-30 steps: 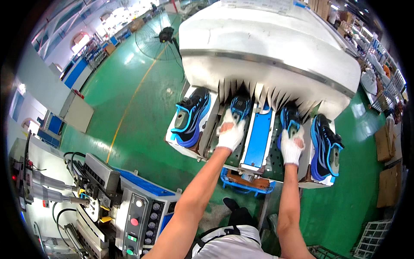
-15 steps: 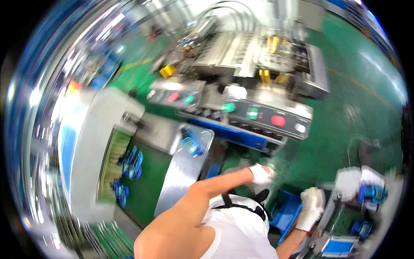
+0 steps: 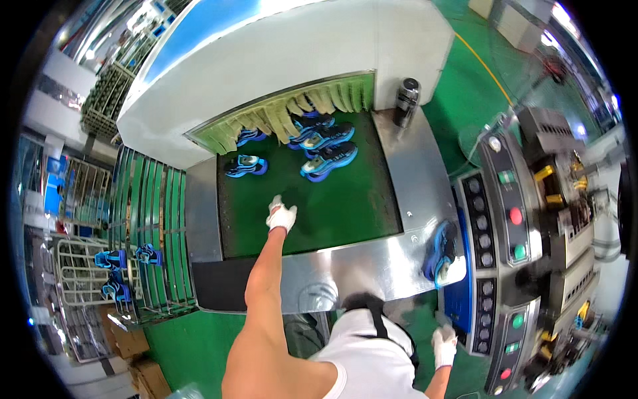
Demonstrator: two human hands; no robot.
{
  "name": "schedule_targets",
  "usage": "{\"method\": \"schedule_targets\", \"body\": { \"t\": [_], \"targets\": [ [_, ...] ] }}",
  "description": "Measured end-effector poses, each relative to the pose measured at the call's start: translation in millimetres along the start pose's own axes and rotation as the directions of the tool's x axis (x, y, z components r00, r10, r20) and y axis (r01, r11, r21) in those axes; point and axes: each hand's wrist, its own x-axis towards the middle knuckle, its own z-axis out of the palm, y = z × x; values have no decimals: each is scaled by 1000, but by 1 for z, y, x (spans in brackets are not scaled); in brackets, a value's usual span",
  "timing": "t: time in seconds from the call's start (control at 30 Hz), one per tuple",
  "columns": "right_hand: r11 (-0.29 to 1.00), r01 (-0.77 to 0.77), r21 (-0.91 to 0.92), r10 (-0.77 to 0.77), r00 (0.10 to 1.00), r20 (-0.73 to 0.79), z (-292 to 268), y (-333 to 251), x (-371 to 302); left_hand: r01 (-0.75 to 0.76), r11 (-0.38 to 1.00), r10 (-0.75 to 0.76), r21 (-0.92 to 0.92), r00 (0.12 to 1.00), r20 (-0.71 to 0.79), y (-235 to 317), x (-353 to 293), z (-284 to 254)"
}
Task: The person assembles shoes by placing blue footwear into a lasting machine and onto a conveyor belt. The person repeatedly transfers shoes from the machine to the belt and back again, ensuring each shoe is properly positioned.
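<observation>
My left hand [image 3: 282, 217], in a white glove, reaches out over the green conveyor belt [image 3: 319, 213] with its fingers apart and nothing in them. Beyond it lie several blue and black sneakers, among them one sneaker [image 3: 246, 165] on the left and another sneaker [image 3: 330, 161] on the right. Some sit partly under a fringed yellowish curtain [image 3: 272, 120]. Low at the right, my right hand [image 3: 444, 346], also gloved, hangs beside a blue machine panel [image 3: 457, 302]. Its fingers look loosely spread, and no object shows in it. A single sneaker [image 3: 440, 251] rests on the metal ledge [image 3: 372, 266].
A white machine housing [image 3: 312, 40] rises behind the curtain. A dark bottle [image 3: 407, 100] stands on the right metal side. Control boxes with coloured buttons [image 3: 512, 199] border the right. Leftward are a metal rack [image 3: 153, 226], more sneakers [image 3: 113, 279] and cardboard boxes [image 3: 126, 332].
The view has swung left from the button-panel machine to the conveyor. My left hand now extends over the belt; my right hand has left the blue bin area and hangs at the right.
</observation>
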Motion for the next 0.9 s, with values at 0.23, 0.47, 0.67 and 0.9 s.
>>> {"method": "schedule_targets", "body": {
  "t": [0.23, 0.47, 0.67, 0.9],
  "targets": [
    [883, -66, -464, 189, 956, 224, -23, 23, 9, 126, 992, -126, -18, 949, -290, -15, 168, -80],
    [319, 10, -948, 181, 981, 71, -70, -4, 82, -148, 989, 145, 21, 914, -378, -57, 230, -74],
    [950, 288, -121, -243, 925, 293, 30, -233, 74, -323, 937, 350, 133, 872, -341, -81, 133, -45],
    [563, 754, -337, -547, 646, 533, 135, -352, 12, -748, 633, 774, -197, 605, 188, 94, -105, 0]
  ]
}}
